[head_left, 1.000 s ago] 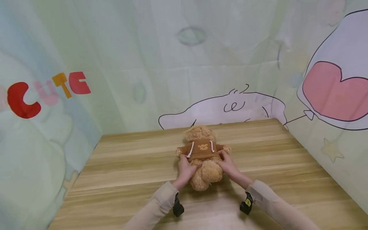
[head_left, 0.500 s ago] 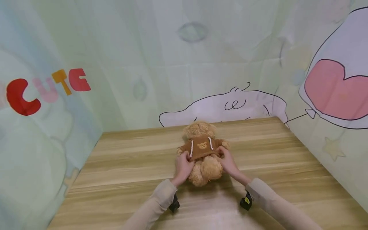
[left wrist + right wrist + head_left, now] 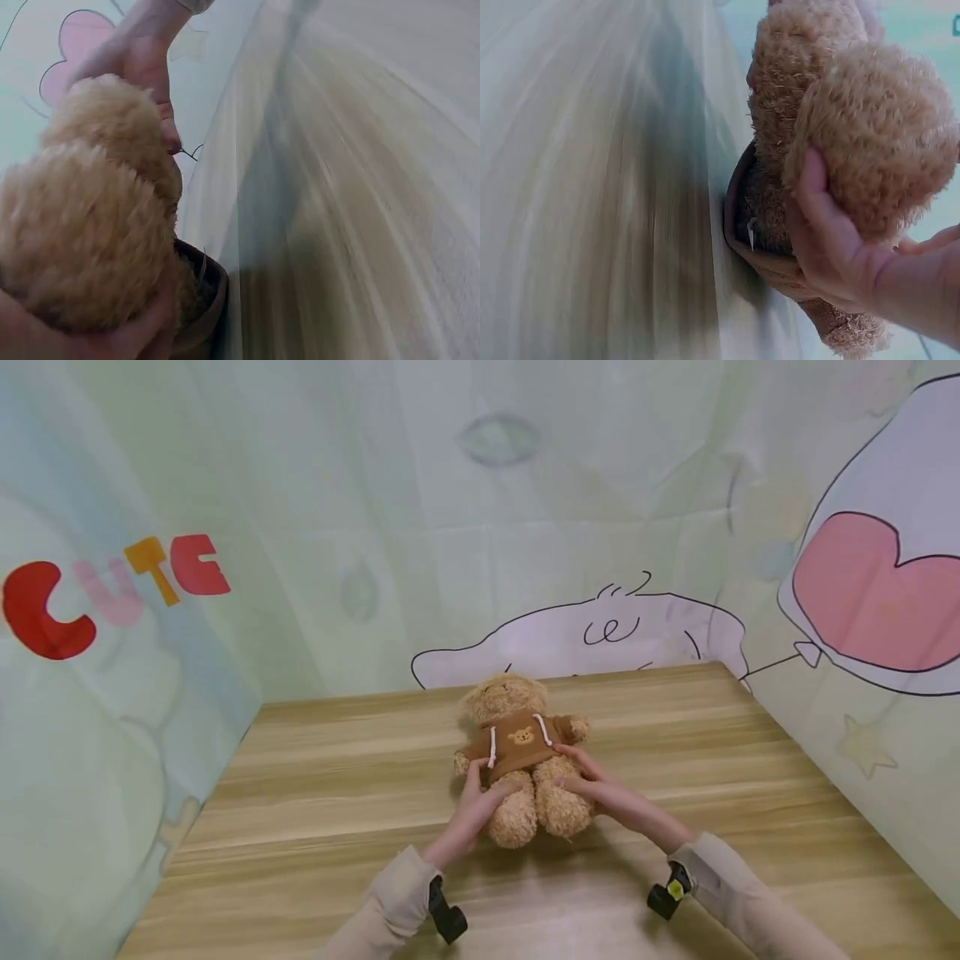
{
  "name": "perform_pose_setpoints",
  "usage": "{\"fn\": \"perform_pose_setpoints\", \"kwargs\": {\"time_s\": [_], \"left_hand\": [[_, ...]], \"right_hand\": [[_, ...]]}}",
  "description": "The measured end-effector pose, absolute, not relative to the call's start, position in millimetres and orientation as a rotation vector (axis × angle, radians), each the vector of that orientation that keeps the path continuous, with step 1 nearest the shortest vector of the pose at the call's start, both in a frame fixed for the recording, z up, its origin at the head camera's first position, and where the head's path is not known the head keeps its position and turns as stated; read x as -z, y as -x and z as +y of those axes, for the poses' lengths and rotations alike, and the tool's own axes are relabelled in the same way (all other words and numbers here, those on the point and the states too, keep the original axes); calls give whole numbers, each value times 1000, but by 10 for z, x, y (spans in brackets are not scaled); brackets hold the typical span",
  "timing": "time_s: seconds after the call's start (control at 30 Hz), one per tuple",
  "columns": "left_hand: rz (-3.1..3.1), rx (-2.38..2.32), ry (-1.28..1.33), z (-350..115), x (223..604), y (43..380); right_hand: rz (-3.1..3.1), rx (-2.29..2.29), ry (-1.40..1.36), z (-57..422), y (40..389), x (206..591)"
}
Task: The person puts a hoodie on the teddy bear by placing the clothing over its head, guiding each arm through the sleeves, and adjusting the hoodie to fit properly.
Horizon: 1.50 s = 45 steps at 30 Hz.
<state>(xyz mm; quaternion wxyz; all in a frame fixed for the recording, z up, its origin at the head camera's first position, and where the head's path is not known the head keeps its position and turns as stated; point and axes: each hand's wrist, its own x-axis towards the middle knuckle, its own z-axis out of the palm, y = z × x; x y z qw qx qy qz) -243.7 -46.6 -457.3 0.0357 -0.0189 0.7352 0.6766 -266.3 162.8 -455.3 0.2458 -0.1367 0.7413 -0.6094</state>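
A fluffy tan teddy bear (image 3: 498,697) lies on its back on the wooden table, head toward the rear wall. It wears a brown hoodie (image 3: 521,756) with white drawstrings and a small bear face on the chest. My left hand (image 3: 474,806) grips the leg on the left, thumb on top, fingers at the hoodie's side. On the other side, my right hand (image 3: 603,789) holds the other leg, its thumb across the fur and a finger reaching the hem. In the right wrist view, the hem (image 3: 761,259) gapes around the legs (image 3: 885,135), a small white tag inside.
The wooden tabletop (image 3: 337,793) extends around the bear on all sides. Its back edge meets a printed cloth backdrop (image 3: 322,568) that also covers both sides. Black wrist cameras (image 3: 447,914) hang under the cuffs of the beige sleeves (image 3: 390,902).
Both hands have shifted from the hoodie's hem down onto the legs. The bear's legs now lie side by side instead of overlapping, and its head has moved slightly left.
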Motion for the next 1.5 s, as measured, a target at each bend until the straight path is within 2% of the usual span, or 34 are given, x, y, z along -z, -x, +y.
{"fn": "perform_pose_setpoints", "kwargs": {"time_s": [0.2, 0.37, 0.57, 0.93, 1.5], "left_hand": [[2577, -2018, -4, -494, 4512, 2418], [2619, -1896, -59, -512, 4433, 2410], [2508, -1846, -43, -520, 4362, 2411], [2049, -2039, 26, -459, 4376, 2420], [2095, -1983, 1, -405, 4332, 2386]], "right_hand": [[1771, 1789, 330, 1586, 2616, 4550], [1827, 1790, 298, 1533, 2603, 4543], [1981, 1757, 171, 1540, 2632, 4500], [2194, 1644, 207, 1653, 2673, 4428], [2118, 1608, 139, 1725, 2644, 4419]]}}
